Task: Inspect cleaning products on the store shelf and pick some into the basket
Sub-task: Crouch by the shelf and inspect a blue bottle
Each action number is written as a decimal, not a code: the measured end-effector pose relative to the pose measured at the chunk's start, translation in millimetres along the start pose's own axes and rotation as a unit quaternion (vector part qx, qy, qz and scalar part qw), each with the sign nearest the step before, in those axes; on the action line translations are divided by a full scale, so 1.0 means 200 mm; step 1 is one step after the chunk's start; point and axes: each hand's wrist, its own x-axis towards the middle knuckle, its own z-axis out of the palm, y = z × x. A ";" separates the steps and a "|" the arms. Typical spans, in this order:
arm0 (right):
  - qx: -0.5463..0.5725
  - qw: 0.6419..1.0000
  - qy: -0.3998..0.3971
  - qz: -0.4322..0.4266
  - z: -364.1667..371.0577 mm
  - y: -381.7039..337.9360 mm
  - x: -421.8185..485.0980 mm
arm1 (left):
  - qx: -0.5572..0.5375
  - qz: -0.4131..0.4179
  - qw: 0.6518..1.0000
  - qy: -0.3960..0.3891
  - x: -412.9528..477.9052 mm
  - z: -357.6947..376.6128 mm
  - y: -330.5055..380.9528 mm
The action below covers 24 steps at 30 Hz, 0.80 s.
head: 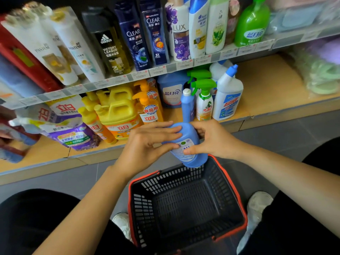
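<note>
A blue bottle [190, 142] with a long neck and white cap is held upright just above the far rim of the black basket [185, 205], which has a red rim and stands on the floor between my feet. My left hand [147, 144] lies on the bottle's left side with fingers stretched across its shoulder and label. My right hand [211, 138] grips its right side, thumb on the label. Nothing lies inside the basket.
The lower shelf [266, 92] carries yellow dish-soap jugs [117, 111], a purple refill pouch [73, 137], a green spray bottle [204, 102] and a white toilet cleaner [228, 96]. Shampoo bottles [132, 35] fill the shelf above. Grey floor tiles lie around the basket.
</note>
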 end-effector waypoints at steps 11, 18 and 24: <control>-0.005 0.999 -0.015 -0.028 0.04 -0.04 -0.02 | -0.114 -0.224 0.963 0.098 0.02 0.07 0.02; 0.069 0.998 0.001 -0.004 0.03 -0.03 -0.01 | -0.242 -0.276 0.928 0.065 0.02 -0.01 -0.03; 0.196 0.977 0.067 0.046 0.01 -0.06 0.03 | -0.358 -0.304 0.883 0.006 0.01 0.02 -0.01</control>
